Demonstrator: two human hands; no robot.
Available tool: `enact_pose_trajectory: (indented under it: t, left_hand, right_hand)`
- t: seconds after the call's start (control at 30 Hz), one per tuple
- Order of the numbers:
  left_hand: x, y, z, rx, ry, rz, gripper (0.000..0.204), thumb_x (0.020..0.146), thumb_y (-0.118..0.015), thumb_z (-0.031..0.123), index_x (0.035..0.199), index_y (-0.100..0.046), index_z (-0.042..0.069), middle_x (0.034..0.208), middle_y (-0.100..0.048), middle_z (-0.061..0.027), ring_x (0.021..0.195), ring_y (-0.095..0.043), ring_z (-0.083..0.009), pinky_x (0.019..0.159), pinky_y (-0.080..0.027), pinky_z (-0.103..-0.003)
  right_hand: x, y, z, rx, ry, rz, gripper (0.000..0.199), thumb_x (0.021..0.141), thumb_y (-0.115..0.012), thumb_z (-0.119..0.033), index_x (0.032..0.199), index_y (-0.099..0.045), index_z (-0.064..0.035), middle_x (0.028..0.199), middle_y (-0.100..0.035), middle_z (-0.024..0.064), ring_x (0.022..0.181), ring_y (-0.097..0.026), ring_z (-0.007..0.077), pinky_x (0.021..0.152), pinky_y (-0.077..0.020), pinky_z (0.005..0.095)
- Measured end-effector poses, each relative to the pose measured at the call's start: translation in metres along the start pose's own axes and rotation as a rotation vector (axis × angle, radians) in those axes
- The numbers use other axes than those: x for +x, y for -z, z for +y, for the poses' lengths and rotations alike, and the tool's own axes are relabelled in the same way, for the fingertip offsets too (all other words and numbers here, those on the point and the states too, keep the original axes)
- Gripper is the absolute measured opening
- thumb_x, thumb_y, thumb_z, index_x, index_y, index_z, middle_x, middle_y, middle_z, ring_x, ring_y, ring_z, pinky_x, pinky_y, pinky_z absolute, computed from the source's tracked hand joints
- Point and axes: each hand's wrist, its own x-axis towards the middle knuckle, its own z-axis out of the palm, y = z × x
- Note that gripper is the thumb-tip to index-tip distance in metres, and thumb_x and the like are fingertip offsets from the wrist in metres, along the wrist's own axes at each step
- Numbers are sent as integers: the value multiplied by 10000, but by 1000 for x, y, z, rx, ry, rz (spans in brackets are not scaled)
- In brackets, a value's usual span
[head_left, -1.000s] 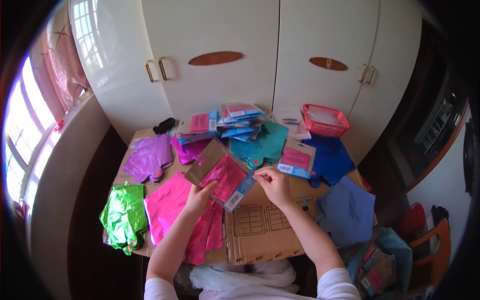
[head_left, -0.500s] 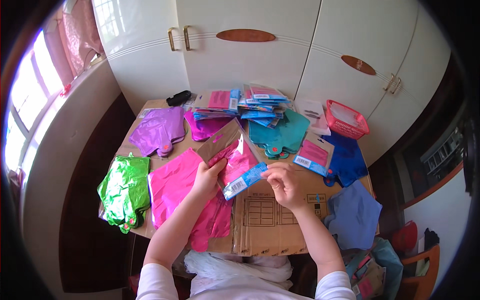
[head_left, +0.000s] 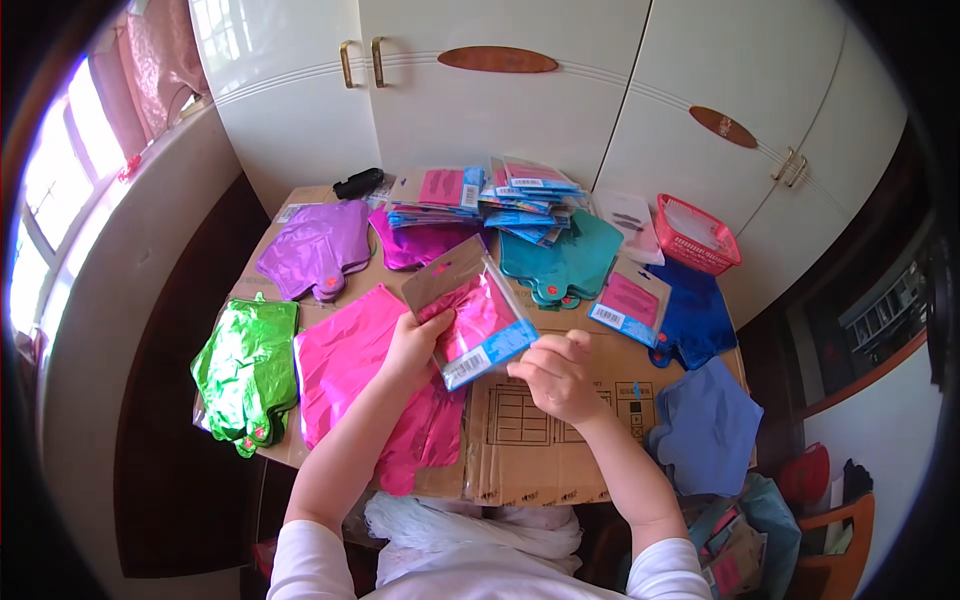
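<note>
My left hand [head_left: 410,350] grips a clear plastic packet [head_left: 440,270], its thumb across the front. Inside shows a folded pink foil sheet [head_left: 478,305]; a blue printed strip [head_left: 490,354] runs along the packet's lower edge. Close beside the strip's right end is my right hand [head_left: 560,378], its fingers curled in. What those fingers hold, if anything, is hidden. Below my left forearm lie large, flat pink foil pieces [head_left: 345,345]. A similar filled packet [head_left: 630,300] rests on the table to the right.
Stacked packets [head_left: 530,190] stand at the back of the cardboard-covered table [head_left: 560,485]. Around them lie purple [head_left: 315,245], green [head_left: 250,365], teal [head_left: 560,260] and blue [head_left: 700,310] foil pieces. A red basket [head_left: 695,250] sits back right; white cabinets [head_left: 500,110] rise behind.
The blue strip now lies flat along the packet's lower edge, and the packet's front faces up more. My right hand has slid slightly down and off the strip's end, its fingers curling.
</note>
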Motion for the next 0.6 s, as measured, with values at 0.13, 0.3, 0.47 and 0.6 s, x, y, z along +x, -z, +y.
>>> enact_pose_trajectory:
  t: [0.13, 0.3, 0.47, 0.6]
  left_hand:
    - [-1, 0, 2, -37, 93, 35, 160, 906, -572, 61, 1040, -611, -17, 896, -673, -84, 755, -655, -159, 669, -534, -313]
    - [-2, -3, 2, -57, 139, -17, 176, 912, -569, 65, 1061, -600, -24, 904, -667, -86, 742, -657, -163, 660, -544, -317]
    - [2, 0, 1, 57, 82, -58, 198, 918, -573, 79, 1085, -599, -22, 964, -661, -84, 815, -648, -153, 716, -545, -312]
    - [-2, -9, -4, 144, 80, -86, 205, 916, -572, 68, 1102, -599, -15, 996, -657, -82, 856, -633, -141, 740, -532, -296]
  right_hand:
    - [-2, 13, 0, 100, 44, -37, 191, 663, -686, -70, 788, -661, -212, 867, -610, -99, 917, -551, 139, 811, -306, 349]
    - [-10, 23, 2, 158, 55, -64, 175, 690, -667, -81, 827, -655, -188, 904, -607, -92, 968, -559, 128, 824, -327, 336]
    - [-13, 23, -1, 141, -176, -43, 223, 725, -721, -160, 932, -640, -169, 933, -618, -48, 981, -564, 150, 797, -356, 353]
    - [5, 40, -16, -84, -140, 6, 313, 717, -760, -245, 985, -623, -161, 963, -603, -25, 954, -565, 155, 773, -369, 359]
